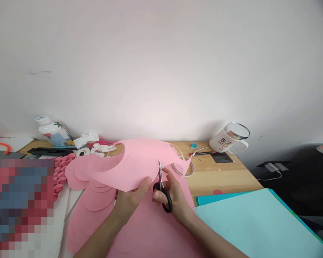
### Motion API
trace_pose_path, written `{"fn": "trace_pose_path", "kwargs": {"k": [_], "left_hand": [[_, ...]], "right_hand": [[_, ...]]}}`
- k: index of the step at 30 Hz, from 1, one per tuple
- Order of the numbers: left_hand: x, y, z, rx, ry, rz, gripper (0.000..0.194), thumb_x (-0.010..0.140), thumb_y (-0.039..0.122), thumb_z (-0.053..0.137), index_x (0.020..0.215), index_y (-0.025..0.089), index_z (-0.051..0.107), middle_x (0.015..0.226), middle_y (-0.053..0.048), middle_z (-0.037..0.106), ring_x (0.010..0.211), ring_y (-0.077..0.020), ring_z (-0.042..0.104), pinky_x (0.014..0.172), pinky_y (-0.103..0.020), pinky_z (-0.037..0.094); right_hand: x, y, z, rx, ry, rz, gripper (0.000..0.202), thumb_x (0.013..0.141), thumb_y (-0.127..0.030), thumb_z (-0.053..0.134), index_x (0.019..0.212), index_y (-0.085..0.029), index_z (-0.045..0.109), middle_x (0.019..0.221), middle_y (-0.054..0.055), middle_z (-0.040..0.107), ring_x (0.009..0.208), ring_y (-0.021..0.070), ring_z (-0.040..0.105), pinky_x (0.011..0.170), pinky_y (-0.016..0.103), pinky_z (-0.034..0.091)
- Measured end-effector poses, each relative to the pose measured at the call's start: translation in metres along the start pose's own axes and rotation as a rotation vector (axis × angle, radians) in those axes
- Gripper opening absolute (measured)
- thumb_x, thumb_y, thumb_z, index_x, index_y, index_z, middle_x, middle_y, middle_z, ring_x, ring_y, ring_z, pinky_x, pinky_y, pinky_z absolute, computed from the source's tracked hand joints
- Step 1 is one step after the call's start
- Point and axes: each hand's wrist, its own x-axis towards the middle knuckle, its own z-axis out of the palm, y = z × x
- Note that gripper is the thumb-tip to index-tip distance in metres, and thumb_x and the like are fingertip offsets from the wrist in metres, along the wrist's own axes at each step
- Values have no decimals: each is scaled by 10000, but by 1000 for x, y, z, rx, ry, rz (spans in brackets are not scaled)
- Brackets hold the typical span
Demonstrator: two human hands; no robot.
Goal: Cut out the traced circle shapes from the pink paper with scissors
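A pink paper sheet (142, 157) with curved cut-outs along its edges is held up over the desk. My left hand (131, 200) pinches its lower edge, thumb on top. Black-handled scissors (167, 199) are in my right hand (174, 197), fingers wrapped through the loops. Their metal blades point up and away, against the sheet just right of my left thumb. Below lie more pink sheets (150, 229), and to the left several overlapping rounded pink pieces (99, 200). The fingers of my left hand under the sheet are hidden.
Light blue sheets (253, 215) lie at the right. A white mug (223, 139), a tape ring (191, 168) and a red-black pen (203, 153) are at the back right. A white bottle (54, 132), tissues (86, 139) and pink braided yarn (60, 175) stand or lie left.
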Motion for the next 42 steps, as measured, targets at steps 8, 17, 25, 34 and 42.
{"fn": "trace_pose_path", "kwargs": {"k": [8,17,25,34,42], "left_hand": [[-3,3,7,22,95,-47,276,675,461,621,595,198,608,637,-32,648,699,-222,623,747,-360,502],[-6,1,11,52,87,-14,263,651,455,646,712,200,664,768,-60,698,777,-239,632,891,-405,452],[-4,0,10,59,109,-18,277,644,456,648,727,193,658,786,-65,700,797,-247,637,866,-403,464],[-4,9,8,8,53,-7,191,665,384,629,682,194,643,745,-43,703,776,-233,645,794,-359,498],[-1,8,5,64,48,11,167,651,371,625,615,209,641,696,-43,702,802,-248,639,784,-358,507]], "right_hand": [[-1,1,3,54,-14,21,702,625,-271,752,1146,-192,287,473,-117,470,428,94,400,399,193,301],[1,1,0,184,-61,-68,543,605,-271,805,897,-229,349,615,-67,455,537,94,377,452,198,268],[2,-2,-1,157,-73,-55,552,630,-301,792,994,-210,387,598,-71,440,525,89,346,444,199,228],[2,-3,-1,97,-64,-39,541,624,-379,775,971,-206,399,615,-53,468,521,93,363,434,200,236],[1,-4,-1,11,-41,2,541,591,-470,763,891,-219,388,565,-76,393,482,91,316,410,205,206]]}}
